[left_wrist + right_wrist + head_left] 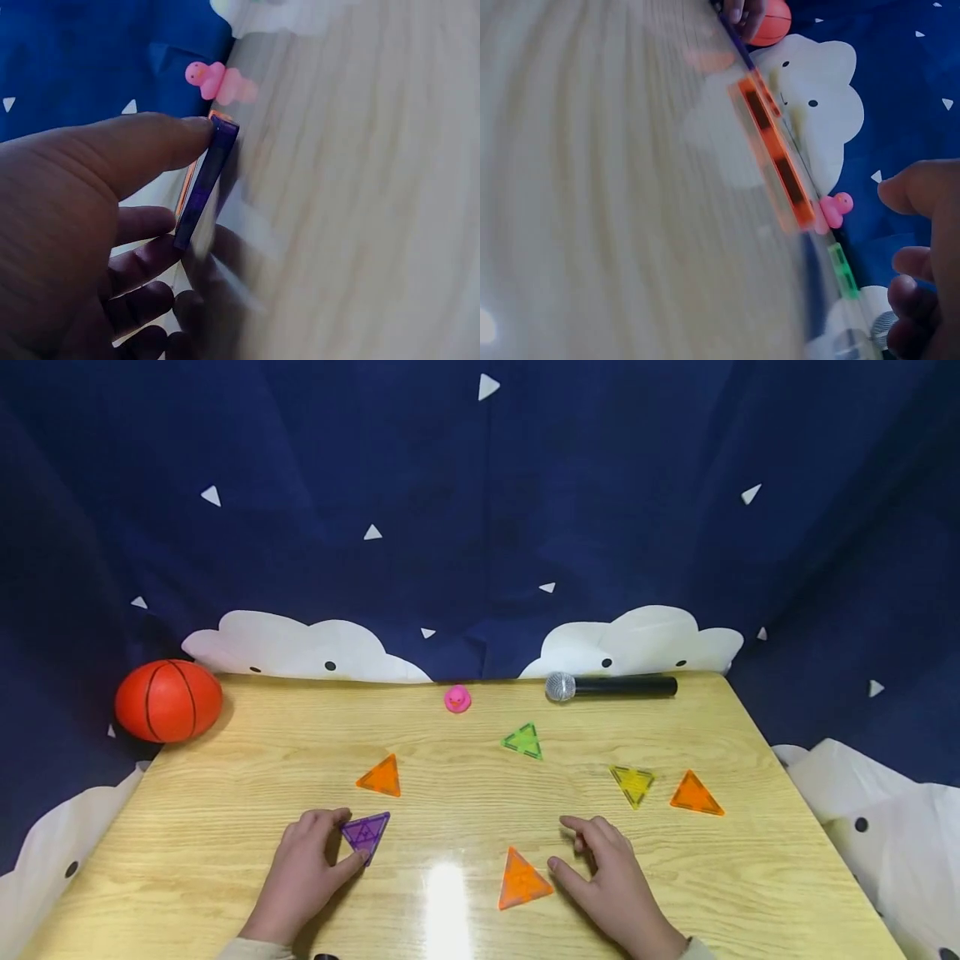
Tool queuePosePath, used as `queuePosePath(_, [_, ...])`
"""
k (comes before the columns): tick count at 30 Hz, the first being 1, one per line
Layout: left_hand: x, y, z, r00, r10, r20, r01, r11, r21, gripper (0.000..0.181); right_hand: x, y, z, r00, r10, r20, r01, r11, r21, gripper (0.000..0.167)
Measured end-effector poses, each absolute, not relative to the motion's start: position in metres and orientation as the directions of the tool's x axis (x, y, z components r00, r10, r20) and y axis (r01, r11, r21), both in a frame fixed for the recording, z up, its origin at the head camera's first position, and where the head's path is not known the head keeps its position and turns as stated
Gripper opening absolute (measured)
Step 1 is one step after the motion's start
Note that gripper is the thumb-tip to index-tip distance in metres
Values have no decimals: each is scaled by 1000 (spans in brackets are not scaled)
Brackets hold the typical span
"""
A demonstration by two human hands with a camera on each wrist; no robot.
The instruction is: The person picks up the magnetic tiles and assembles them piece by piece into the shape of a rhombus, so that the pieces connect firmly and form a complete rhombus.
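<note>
Between thumb and fingers, my left hand (306,870) pinches a purple triangular tile (365,836) at the left of the table. In the left wrist view the purple tile (208,184) shows edge-on, with the thumb at one end and fingertips at the other. My right hand (611,885) holds nothing; its thumb is nearest an orange triangular tile (521,882), and its fingers are loosely bent. From the right wrist, that orange tile (776,154) lies apart from the thumb. Another orange tile (382,777) lies just beyond the purple one.
Farther back lie a green tile (525,741), a yellow tile (633,784) and an orange tile (696,794). A pink duck (457,698) and a microphone (611,687) are along the back edge, and a red ball (168,701) at the back-left corner. A curtain (465,485) hangs behind.
</note>
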State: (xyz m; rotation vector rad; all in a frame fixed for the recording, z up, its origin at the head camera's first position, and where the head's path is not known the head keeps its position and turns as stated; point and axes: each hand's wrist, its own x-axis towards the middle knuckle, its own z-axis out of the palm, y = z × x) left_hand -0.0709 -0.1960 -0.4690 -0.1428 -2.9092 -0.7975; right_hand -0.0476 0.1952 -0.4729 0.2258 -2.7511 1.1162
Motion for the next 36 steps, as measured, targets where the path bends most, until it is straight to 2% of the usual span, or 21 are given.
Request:
queuePosePath(3, [-73, -195, -468, -989, 64, 132, 122, 857, 501, 57, -43, 187, -475, -991, -40, 130, -123, 674, -728, 35])
queuePosePath(7, [-77, -199, -468, -988, 86, 128, 138, 864, 484, 67, -41, 178, -478, -996, -50, 78, -91, 666, -741, 36])
queuePosePath(11, [-79, -203, -468, -989, 93, 113, 137, 868, 478, 71, -43, 172, -476, -993, -100, 69, -120, 729, -674, 46])
queuePosePath(15, [-78, -203, -470, -990, 92, 103, 131, 865, 484, 70, -44, 168, -473, -992, -102, 75, -126, 771, -625, 48])
queuePosePath(26, [-77, -203, -473, -995, 95, -31, 64, 848, 527, 70, -44, 167, -477, -995, -73, 66, -98, 777, -622, 29])
queuePosePath(36, [-81, -203, -470, -996, 92, 2, 77, 824, 561, 66, -44, 168, -475, -995, -76, 70, -103, 780, -617, 29])
